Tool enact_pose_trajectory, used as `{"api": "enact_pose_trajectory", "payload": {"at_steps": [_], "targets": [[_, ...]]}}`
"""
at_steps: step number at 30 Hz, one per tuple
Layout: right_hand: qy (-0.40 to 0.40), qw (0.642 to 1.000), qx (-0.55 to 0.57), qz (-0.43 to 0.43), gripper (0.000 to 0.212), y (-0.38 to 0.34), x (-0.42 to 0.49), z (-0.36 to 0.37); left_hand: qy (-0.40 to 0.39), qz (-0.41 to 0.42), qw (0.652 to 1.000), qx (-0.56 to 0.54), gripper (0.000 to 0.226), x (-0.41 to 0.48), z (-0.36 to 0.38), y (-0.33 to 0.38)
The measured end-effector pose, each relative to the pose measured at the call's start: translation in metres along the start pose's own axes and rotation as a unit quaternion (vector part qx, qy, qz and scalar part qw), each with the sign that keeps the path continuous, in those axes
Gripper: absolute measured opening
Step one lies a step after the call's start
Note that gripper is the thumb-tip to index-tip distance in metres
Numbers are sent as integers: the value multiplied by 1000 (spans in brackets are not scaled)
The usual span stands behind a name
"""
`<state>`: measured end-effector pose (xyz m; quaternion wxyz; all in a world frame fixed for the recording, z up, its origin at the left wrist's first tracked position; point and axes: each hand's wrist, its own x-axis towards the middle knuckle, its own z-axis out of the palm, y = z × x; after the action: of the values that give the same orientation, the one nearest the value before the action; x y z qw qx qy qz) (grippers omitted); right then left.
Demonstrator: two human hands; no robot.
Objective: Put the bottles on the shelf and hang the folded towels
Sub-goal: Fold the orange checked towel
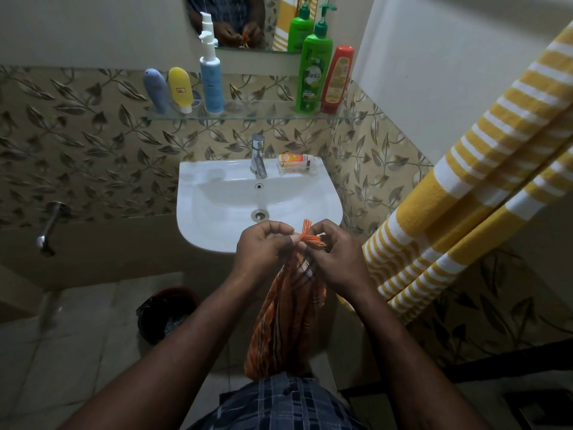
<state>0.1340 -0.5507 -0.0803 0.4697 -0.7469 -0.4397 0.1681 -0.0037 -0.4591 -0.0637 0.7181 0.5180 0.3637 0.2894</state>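
An orange striped towel (288, 318) hangs from both my hands in front of the sink. My left hand (263, 243) pinches its fringed top edge from the left. My right hand (335, 252) grips the same edge from the right. On the glass shelf (248, 114) stand a grey-blue tube (156, 91), a yellow tube (180, 90), a white and blue pump bottle (211, 76), a green pump bottle (312, 69) and a red bottle (336, 80). A yellow and white striped towel (471, 187) hangs at the right.
The white sink (217, 209) with its tap (258, 156) is right beyond my hands; a small orange box (294, 159) lies on its rim. A dark bin (167, 315) stands on the floor at lower left. A wall tap (49, 228) sticks out at left.
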Motion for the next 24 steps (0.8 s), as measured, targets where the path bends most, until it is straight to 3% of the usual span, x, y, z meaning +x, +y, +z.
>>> {"api": "enact_pose_trajectory", "payload": {"at_steps": [9, 13, 15, 19, 24], "targets": [[16, 1000, 1, 11, 20, 0, 1, -1, -4, 18, 1000, 20, 8, 2, -1, 1], [59, 998, -1, 16, 31, -2, 1, -2, -27, 43, 997, 54, 12, 5, -4, 1], [36, 999, -2, 1, 35, -3, 4, -6, -46, 45, 996, 66, 11, 8, -6, 0], [-32, 999, 16, 14, 17, 1, 7, -12, -75, 57, 991, 92, 13, 12, -11, -5], [40, 998, 25, 31, 12, 0, 6, -10, -71, 74, 992, 76, 23, 7, -7, -11]]}}
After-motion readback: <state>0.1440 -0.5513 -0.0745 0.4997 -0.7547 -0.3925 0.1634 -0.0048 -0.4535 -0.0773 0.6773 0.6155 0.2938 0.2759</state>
